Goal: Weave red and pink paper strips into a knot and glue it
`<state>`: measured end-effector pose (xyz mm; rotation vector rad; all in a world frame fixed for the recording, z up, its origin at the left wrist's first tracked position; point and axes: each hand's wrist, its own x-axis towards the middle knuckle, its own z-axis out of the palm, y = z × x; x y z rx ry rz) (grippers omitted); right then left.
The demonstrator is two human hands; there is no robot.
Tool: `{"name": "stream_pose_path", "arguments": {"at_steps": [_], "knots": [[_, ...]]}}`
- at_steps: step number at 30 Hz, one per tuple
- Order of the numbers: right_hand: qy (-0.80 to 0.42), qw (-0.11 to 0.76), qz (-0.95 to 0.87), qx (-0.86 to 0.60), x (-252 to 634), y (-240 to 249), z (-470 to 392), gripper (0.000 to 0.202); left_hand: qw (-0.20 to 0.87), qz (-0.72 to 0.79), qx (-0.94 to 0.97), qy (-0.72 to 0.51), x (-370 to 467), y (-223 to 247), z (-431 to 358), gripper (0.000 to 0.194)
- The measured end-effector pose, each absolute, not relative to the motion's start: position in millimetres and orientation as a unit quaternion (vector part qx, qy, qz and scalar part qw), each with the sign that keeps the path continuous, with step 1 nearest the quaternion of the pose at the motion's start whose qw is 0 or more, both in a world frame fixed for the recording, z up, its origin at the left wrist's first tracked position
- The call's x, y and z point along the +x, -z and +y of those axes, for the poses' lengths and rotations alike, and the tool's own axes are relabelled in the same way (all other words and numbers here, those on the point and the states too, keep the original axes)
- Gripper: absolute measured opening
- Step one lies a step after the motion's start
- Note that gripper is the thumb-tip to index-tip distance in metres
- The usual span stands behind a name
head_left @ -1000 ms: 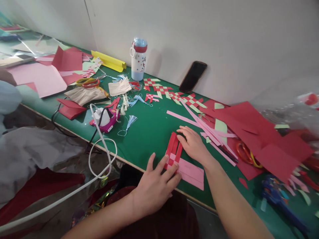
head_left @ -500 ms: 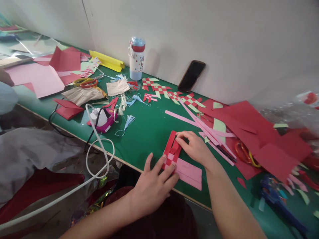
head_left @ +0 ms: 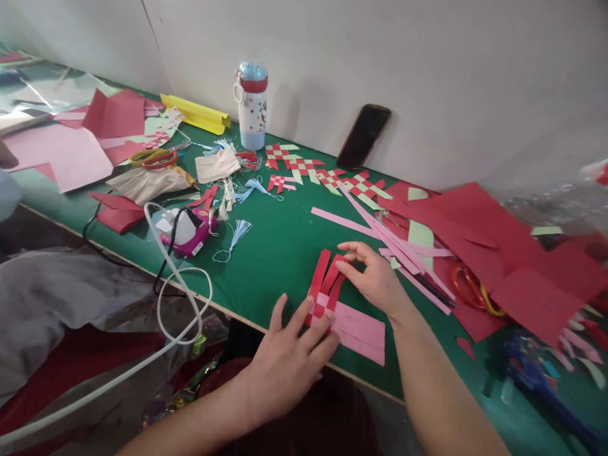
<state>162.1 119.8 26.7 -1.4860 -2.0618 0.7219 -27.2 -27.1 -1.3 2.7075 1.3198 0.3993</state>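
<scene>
A small woven paper piece (head_left: 322,303) in red and pink checks lies near the table's front edge, its red strips fanning out toward the back. My left hand (head_left: 292,351) rests on its near end with fingers spread, pressing it down. Between thumb and fingers of my right hand (head_left: 370,273) is the end of one red paper strip (head_left: 335,271), lifted off the table. Beneath the weave and out to its right lies a folded pink paper (head_left: 363,332). Several loose pink strips (head_left: 392,237) lie behind my right hand.
Finished-looking woven pieces (head_left: 304,168) line the back, near a water bottle (head_left: 253,107) and a phone (head_left: 365,136) against the wall. Left are tassels (head_left: 240,233), scissors (head_left: 159,158) and a purple power strip (head_left: 192,234) with a white cable (head_left: 180,342). Right lie red paper (head_left: 484,234) and a blue glue gun (head_left: 541,373).
My right hand has drawn the held red strip a little back and up, so the strips now stand apart. My left hand stays on the weave. The view has shifted slightly.
</scene>
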Motion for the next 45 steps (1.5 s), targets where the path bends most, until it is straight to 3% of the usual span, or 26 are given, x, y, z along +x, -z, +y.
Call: {"name": "stream_pose_path", "arguments": {"at_steps": [18, 28, 32, 38, 45], "knots": [[-0.173, 0.271, -0.803, -0.503, 161, -17, 124, 0.022, 0.074, 0.435, 0.888, -0.129, -26, 4, -26, 0.050], [-0.070, 0.360, -0.812, -0.455, 165, -33, 111, 0.028, 0.065, 0.435, 0.890, -0.123, -27, 0, -26, 0.051], [-0.046, 0.288, -0.871, -0.396, 171, -41, 79, 0.028, 0.053, 0.437, 0.889, -0.125, -27, 0, -26, 0.049], [-0.056, 0.129, -0.920, -0.366, 176, -17, 28, 0.039, 0.065, 0.429, 0.893, -0.117, -28, -2, -27, 0.053], [-0.109, 0.112, -0.916, -0.368, 181, -8, 22, 0.055, 0.150, 0.403, 0.897, -0.101, -45, -24, -12, 0.061]]}}
